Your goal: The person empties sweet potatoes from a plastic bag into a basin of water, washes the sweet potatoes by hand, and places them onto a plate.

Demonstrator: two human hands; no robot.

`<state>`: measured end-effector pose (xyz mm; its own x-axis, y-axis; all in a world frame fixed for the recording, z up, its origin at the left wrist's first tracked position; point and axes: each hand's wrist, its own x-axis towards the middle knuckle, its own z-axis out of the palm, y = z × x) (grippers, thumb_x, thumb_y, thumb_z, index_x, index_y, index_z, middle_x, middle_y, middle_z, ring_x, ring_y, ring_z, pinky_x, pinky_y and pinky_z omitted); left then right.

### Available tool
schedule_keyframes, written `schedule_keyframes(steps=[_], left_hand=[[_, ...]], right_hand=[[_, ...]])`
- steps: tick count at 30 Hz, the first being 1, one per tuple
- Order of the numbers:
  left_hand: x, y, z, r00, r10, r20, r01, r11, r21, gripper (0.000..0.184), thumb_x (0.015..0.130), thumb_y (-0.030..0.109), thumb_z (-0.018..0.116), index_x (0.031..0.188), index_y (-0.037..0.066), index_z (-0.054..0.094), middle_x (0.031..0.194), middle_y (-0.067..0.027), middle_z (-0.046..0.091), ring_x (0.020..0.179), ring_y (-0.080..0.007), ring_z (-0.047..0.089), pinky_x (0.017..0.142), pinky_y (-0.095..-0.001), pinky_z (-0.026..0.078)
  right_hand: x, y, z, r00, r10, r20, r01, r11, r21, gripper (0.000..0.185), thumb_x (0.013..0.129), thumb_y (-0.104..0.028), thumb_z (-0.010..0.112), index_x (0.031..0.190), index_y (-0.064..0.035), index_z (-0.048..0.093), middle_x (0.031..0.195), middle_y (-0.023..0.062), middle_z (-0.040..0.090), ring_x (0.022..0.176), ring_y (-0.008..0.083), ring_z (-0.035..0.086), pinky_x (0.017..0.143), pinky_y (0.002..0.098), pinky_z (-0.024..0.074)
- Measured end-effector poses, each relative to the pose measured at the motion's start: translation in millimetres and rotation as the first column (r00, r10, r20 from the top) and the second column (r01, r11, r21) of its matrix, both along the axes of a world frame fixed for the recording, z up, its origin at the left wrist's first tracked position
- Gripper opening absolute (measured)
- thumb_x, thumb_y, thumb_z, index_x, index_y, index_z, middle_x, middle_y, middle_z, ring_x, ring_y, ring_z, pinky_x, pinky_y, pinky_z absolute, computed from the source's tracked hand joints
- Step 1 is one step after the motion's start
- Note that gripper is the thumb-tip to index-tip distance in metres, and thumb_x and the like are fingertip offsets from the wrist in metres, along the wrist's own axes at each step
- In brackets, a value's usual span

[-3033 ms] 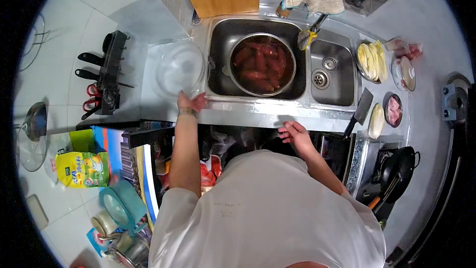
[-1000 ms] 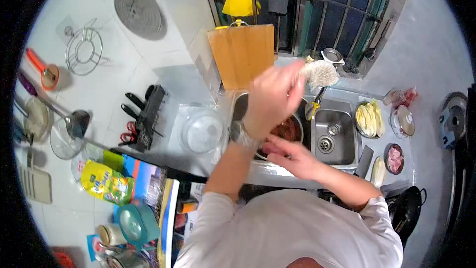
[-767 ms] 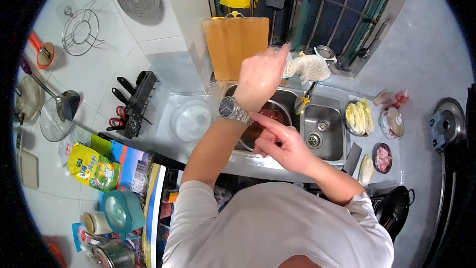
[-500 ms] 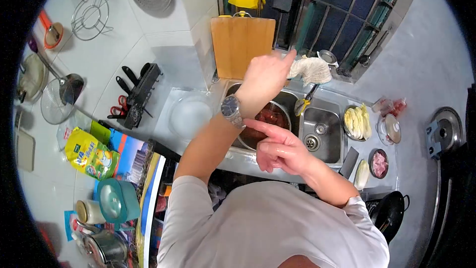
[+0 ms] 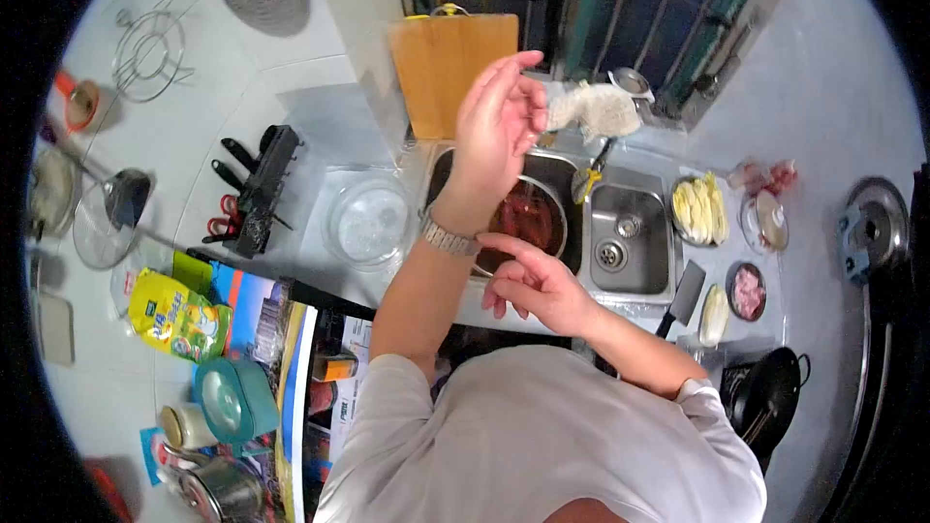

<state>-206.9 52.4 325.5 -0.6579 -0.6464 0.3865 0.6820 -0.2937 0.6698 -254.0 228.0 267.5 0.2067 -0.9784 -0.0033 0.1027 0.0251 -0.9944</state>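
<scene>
My left hand [image 5: 499, 111] is raised above the sink, empty, its fingers loosely bent and apart. A metal-band wristwatch [image 5: 449, 235] sits on that wrist, with the bracelet side showing and the dial turned out of sight. My right hand [image 5: 542, 289] reaches across from the right. Its stretched index finger meets the edge of the watch band, while the other fingers curl loosely with nothing visible in them. Beneath my hands, a round metal basin [image 5: 560, 250] with dark red contents stands in the left sink bowl, partly covered by my hands and forearm.
The right sink bowl [image 5: 641, 276] has two drains. Right of it are a plate of cabbage leaves [image 5: 699, 210], a cleaver [image 5: 686, 295], a bowl of pink meat [image 5: 747, 292] and a wok [image 5: 770, 402]. A knife rack [image 5: 266, 189] and a cutting board [image 5: 446, 68] stand to the left and behind.
My left forearm has rotated, so the watch dial has gone from view and the bracelet shows. My left fingers now point more upward. My right index finger stays at the watch. The view has shifted slightly.
</scene>
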Motion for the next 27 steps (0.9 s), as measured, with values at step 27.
schedule_keyframes(steps=[27], left_hand=[[102, 49, 77, 0.828, 0.327, -0.456, -0.555, 0.357, -0.751, 0.04, 0.098, 0.032, 0.043, 0.137, 0.022, 0.049, 0.116, -0.0047, 0.044, 0.107, -0.0206, 0.04, 0.087, -0.0393, 0.038]], right_hand=[[-53, 50, -208, 0.775, -0.398, -0.491, 0.545, 0.814, 0.2, 0.04, 0.094, -0.022, 0.054, 0.133, -0.012, 0.055, 0.11, 0.0174, 0.067, 0.093, 0.0291, 0.066, 0.084, 0.0363, 0.0516]])
